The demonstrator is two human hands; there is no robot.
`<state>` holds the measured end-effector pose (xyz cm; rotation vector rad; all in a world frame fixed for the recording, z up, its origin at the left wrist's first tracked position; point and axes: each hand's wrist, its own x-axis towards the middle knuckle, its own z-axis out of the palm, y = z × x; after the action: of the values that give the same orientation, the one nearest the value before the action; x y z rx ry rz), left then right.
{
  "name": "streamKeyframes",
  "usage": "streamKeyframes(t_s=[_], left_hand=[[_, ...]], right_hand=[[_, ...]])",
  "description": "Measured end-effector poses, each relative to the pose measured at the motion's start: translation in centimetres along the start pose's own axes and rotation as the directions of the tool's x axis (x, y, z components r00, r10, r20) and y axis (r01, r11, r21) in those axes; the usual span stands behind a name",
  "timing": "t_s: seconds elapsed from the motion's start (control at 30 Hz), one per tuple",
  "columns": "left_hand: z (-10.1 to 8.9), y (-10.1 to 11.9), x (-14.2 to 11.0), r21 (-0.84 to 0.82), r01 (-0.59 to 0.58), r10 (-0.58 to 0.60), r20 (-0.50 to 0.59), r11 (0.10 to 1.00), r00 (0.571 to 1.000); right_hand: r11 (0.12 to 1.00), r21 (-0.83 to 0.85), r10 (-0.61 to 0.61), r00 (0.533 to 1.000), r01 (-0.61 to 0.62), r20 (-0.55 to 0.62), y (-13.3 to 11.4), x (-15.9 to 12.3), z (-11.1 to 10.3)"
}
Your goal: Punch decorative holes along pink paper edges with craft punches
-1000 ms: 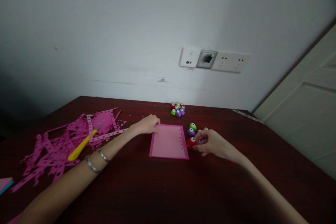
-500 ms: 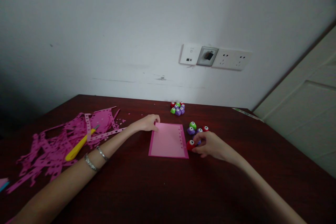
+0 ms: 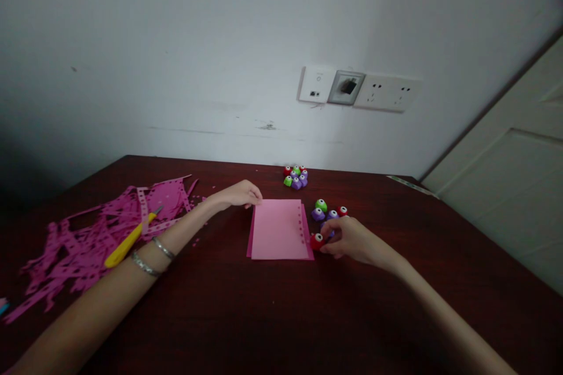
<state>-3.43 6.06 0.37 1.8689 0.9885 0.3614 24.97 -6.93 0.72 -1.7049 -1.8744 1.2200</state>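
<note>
My left hand (image 3: 244, 194) pinches the top left corner of a light pink paper sheet (image 3: 277, 231). Beneath that sheet lies a darker pink sheet (image 3: 309, 251), showing along the left and right edges. A column of small punched shapes (image 3: 301, 224) runs down the right side of the light sheet. At the lower right of the paper, my right hand (image 3: 341, 237) has its fingers closed on a small red craft punch (image 3: 317, 241). Just behind stand more punches, among them a green punch (image 3: 321, 205), a purple punch (image 3: 318, 214) and another red punch (image 3: 342, 211).
Several more craft punches (image 3: 296, 183) are grouped near the wall. To the left, a yellow-handled cutter (image 3: 124, 249) rests on a heap of punched pink paper strips (image 3: 65, 263). Wall sockets (image 3: 387, 94) are above the table; a thin strip (image 3: 412, 185) lies far right.
My left hand has raised the light sheet's corner, and the sheet has shifted slightly up over the darker one. My right hand remains on the red punch. The view tilted a little.
</note>
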Motion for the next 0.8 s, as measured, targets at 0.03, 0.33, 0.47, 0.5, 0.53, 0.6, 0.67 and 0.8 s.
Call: streamKeyframes(t_s=[0.03,0.33,0.47,0.5,0.53,0.6,0.67,0.8], left_hand=[[-0.04,0.00,-0.02,-0.011,0.013,-0.013,0.001,1.000,1.000],[-0.12,-0.46,0.05,-0.069,0.074,-0.073,0.017,0.995,0.997],[-0.07,-0.50,0.08,-0.097,0.070,-0.068,0.025,0.993,0.997],[-0.06,-0.49,0.08,-0.099,0.071,-0.068,0.027,0.993,0.997],[-0.05,-0.50,0.09,-0.099,0.072,-0.069,0.027,0.993,0.997],[-0.04,-0.57,0.13,-0.099,0.073,-0.070,0.029,0.992,0.997],[-0.04,-0.71,0.18,-0.106,0.067,-0.064,0.033,0.992,0.997],[-0.05,-0.95,0.26,-0.114,0.060,-0.056,0.033,0.992,0.998]], right_hand=[[1.000,-0.004,-0.004,1.000,0.004,0.005,0.11,0.07,-0.03],[0.999,-0.009,-0.037,0.998,0.038,0.046,0.55,0.15,-0.04],[1.000,-0.008,-0.023,0.998,0.024,0.057,0.29,-0.01,0.00],[1.000,-0.011,-0.023,0.998,0.024,0.056,0.21,-0.04,0.01],[1.000,-0.014,-0.024,0.998,0.025,0.054,0.13,-0.08,0.03],[1.000,-0.019,-0.020,0.998,0.021,0.051,-0.01,-0.15,0.05],[1.000,-0.021,-0.020,0.998,0.021,0.052,-0.11,-0.19,0.06],[0.999,-0.033,-0.030,0.998,0.032,0.048,-0.05,-0.15,-0.03]])
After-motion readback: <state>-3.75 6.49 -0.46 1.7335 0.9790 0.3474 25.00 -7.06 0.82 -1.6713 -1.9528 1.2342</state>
